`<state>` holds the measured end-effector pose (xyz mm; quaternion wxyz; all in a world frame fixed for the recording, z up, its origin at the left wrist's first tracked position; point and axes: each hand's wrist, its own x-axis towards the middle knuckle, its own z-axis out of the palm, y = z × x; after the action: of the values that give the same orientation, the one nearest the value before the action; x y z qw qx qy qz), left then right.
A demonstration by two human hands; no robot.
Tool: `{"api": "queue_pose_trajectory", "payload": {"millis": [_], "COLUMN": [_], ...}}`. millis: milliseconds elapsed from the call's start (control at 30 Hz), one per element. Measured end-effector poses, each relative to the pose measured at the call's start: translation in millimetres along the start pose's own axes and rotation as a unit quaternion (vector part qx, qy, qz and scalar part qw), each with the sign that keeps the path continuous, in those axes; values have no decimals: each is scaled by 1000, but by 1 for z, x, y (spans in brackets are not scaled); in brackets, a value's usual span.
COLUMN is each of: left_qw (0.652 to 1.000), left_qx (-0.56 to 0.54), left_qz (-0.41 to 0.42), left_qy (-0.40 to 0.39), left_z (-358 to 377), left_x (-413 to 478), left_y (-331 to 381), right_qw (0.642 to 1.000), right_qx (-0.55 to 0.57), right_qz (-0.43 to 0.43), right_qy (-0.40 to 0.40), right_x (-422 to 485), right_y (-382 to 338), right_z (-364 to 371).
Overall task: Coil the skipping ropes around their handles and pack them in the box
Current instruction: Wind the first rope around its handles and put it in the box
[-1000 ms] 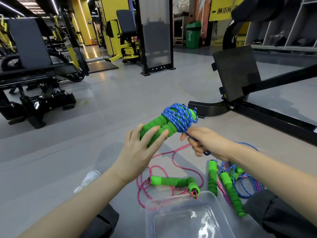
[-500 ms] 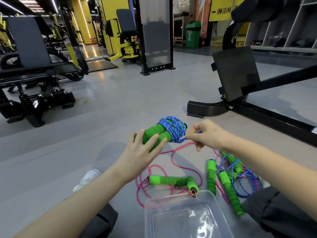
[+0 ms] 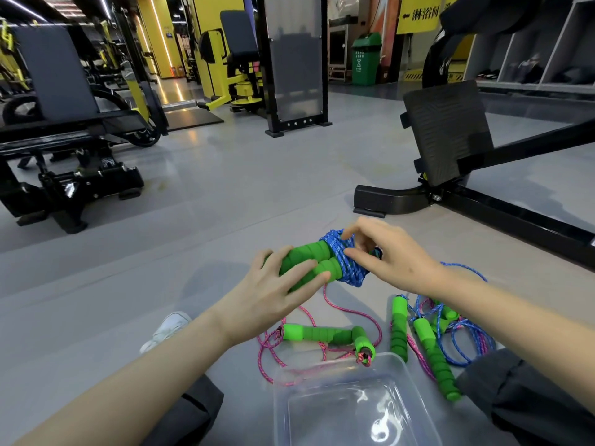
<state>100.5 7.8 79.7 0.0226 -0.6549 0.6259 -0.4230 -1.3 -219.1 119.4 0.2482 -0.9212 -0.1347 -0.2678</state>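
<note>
My left hand (image 3: 273,292) grips two green foam handles (image 3: 310,263) held side by side above the floor. Blue rope (image 3: 343,257) is coiled round their far ends. My right hand (image 3: 386,255) has its fingers curled over the blue coil, fingertips on the rope. On the floor below lies a pink rope (image 3: 351,312) with its green handles (image 3: 325,334) loose and uncoiled. To the right lie more green handles (image 3: 433,352) tangled with blue and pink rope (image 3: 463,336). A clear plastic box (image 3: 347,403) stands between my knees.
A black machine base (image 3: 457,201) with a ribbed footplate (image 3: 446,130) stands close at the right. A black bench (image 3: 67,175) stands at the left. My white shoe (image 3: 167,328) shows beside my left leg. Grey floor stretches ahead.
The handles have come down and nearer to me. My right hand let go of the rope's end at the side and moved up onto the blue coil.
</note>
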Motion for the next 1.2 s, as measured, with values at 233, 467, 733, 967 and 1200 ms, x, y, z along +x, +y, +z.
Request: {"api": "queue_pose_trajectory", "payload": {"millis": [233,467,733,967,1200], "left_qw": [998,996,995,997,999], "left_qx": [-37,-46,-70,-65,14], "left_qz": [-34,-44,-34,-1,-17], "left_qy": [26,57,65,32,33], "left_z": [0,-5,-6,2,2], "left_x": [8,8,15,3,-1], "left_y": [0,-1,6,-2,-7], "right_qw": [953,923,887,904,975], "right_qx": [-182,-281,-327,-303,-153], "right_qz": [-194,-262,-309,-299,-125], "right_qy": [143,-6,103,38,-100], "right_x": [-1,-16,-16,-14,-13], "right_y": [6,26,38,23,18], "right_z": [-1,-18,-4,-1,-1]}}
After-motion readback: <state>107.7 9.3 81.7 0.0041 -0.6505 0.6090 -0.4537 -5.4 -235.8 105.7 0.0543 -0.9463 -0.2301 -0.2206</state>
